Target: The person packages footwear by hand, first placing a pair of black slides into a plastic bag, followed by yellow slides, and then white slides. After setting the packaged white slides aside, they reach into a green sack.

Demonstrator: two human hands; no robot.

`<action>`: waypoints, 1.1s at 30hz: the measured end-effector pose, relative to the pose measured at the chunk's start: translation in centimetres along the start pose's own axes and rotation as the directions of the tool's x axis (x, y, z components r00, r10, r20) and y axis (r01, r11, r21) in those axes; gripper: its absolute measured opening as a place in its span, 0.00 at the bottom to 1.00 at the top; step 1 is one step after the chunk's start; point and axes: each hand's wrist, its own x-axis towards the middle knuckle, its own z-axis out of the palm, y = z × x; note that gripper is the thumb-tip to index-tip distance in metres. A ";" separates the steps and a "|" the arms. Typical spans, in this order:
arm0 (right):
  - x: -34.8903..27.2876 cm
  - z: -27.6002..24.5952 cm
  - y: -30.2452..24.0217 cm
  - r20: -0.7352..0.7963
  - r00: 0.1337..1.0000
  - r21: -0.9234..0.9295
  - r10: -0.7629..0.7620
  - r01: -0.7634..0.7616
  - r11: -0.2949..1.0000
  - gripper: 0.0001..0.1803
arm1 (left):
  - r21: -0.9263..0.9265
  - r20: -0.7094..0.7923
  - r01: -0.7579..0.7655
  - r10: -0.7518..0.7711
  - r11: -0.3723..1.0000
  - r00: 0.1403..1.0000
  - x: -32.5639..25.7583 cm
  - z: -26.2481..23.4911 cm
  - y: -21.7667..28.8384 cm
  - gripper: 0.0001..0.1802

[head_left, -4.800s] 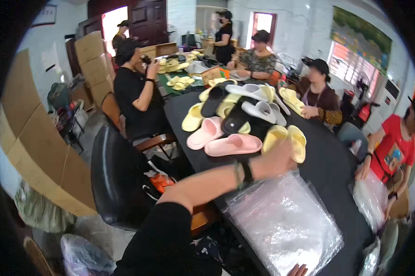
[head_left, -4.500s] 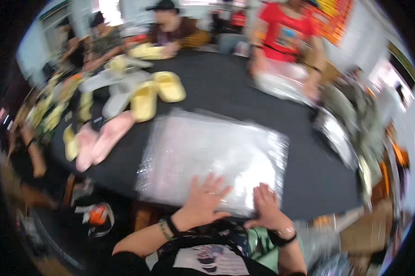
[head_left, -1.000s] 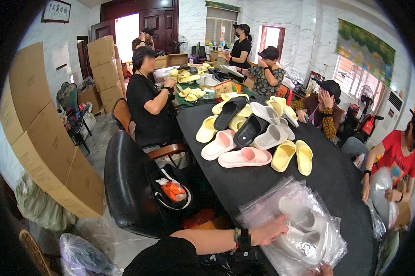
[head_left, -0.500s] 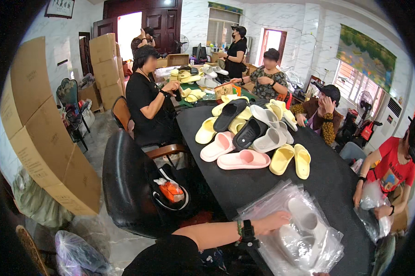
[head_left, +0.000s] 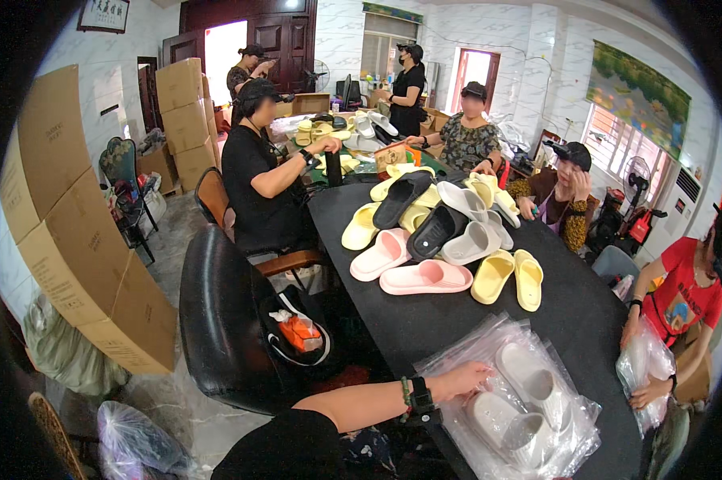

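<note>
My left hand (head_left: 461, 381) reaches in from the lower left, its fingers closed on the upper-left part of a clear plastic bag (head_left: 449, 366). Inside the bag a pair of pale grey slippers lies side by side: one slipper (head_left: 529, 372) farther back, the other slipper (head_left: 505, 424) nearer me. The bag rests flat on the near end of the black table (head_left: 361, 308). My right hand does not show. Beyond the bag is a heap of loose slippers, with a pink slipper (head_left: 425, 278), a yellow slipper (head_left: 493, 278) and a black slipper (head_left: 401, 200) among them.
A black chair (head_left: 225, 328) stands against the table's left side. At the right a co-worker in a red shirt (head_left: 681, 288) handles clear plastic bags (head_left: 645, 360). Other people sit and stand around the far end. Tall cartons (head_left: 81, 240) stack up at the left.
My left hand has shifted slightly left, and the bagged slippers show more clearly under the plastic. The co-worker in red has gathered the plastic bags closer together.
</note>
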 end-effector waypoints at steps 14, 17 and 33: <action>-0.7 -0.4 -1.1 0.149 0.983 0.044 0.109 -0.117 0.992 0.23 | 0.526 -0.139 -0.068 0.165 0.848 0.977 -2.5 -0.2 3.5 0.36; -1.0 -0.6 -2.7 0.184 0.958 0.025 0.220 -0.228 0.973 0.26 | 0.547 -0.123 -0.148 0.254 0.824 0.959 -0.7 -1.2 2.1 0.39; 0.7 -0.5 3.0 0.220 0.974 -0.003 0.052 -0.053 0.999 0.34 | 0.714 -0.082 -0.201 0.366 0.671 0.927 1.6 -0.9 3.4 0.34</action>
